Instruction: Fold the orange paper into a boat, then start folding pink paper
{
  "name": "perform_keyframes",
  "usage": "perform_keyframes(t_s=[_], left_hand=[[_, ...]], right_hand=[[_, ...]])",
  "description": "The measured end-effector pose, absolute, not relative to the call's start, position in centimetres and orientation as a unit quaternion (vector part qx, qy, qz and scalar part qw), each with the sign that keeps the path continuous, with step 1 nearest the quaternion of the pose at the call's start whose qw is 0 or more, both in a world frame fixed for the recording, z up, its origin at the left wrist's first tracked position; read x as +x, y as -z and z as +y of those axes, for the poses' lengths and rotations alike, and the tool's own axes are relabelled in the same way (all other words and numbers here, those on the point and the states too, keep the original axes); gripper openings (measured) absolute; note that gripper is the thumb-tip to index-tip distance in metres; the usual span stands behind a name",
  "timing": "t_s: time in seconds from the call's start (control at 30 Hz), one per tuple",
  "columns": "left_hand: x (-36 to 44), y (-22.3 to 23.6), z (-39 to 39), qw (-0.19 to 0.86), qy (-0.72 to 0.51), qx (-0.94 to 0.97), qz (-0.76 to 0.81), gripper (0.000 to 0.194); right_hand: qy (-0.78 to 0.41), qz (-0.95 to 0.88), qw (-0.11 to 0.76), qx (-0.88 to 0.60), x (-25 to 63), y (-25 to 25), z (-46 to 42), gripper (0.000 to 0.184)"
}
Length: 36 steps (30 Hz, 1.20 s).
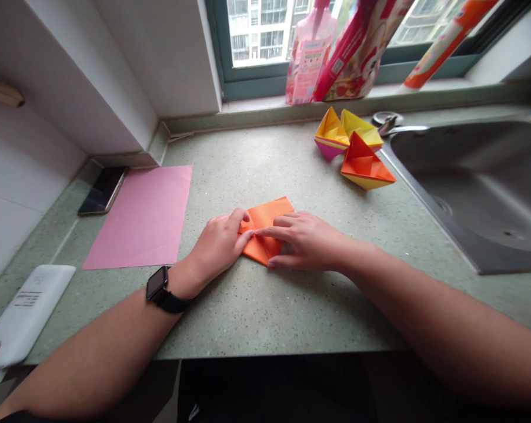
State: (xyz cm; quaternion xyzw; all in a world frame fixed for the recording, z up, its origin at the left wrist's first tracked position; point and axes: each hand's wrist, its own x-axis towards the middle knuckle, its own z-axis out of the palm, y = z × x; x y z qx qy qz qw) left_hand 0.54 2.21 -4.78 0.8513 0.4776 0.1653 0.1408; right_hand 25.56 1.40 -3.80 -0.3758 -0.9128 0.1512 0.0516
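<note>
A partly folded orange paper lies on the speckled green counter in the middle. My left hand, with a black watch on its wrist, pinches the paper's left edge between thumb and fingers. My right hand lies on the paper's right side, its fingers stretched out flat and its index fingertip pressing a fold next to my left fingertips. Most of the paper's near part is hidden under both hands.
A pink sheet and a black phone lie at the left, a white power bank at the near left edge. Several folded paper shapes sit beside the steel sink. Bottles and a carton stand on the windowsill.
</note>
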Motion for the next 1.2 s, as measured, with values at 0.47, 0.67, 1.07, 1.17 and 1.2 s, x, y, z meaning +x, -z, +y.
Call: perform_keyframes(t_s=[0.47, 0.67, 1.07, 1.17, 1.2], left_hand=[[0.6, 4.9, 2.2, 0.117, -0.155, 0.863, 0.465, 0.014], [0.4, 2.6, 0.2, 0.041, -0.156, 0.915, 0.371, 0.02], [0.1, 2.0, -2.2, 0.033, -0.048, 0.97, 0.237, 0.029], [0.1, 2.0, -2.4, 0.026, -0.037, 0.971, 0.233, 0.032], [0.2, 2.0, -2.6, 0.021, -0.032, 0.972, 0.232, 0.032]], right_hand=[[-0.119, -0.898, 0.051, -0.42, 24.7, 4.0, 1.0, 0.042], [-0.123, -0.89, 0.059, -0.435, 24.2, 4.0, 1.1, 0.034], [-0.146, -0.884, 0.036, -0.443, 24.1, 3.4, 1.2, 0.037], [-0.148, -0.883, 0.034, -0.444, 24.0, 3.3, 1.2, 0.037], [-0.148, -0.883, 0.034, -0.444, 24.0, 3.3, 1.1, 0.037]])
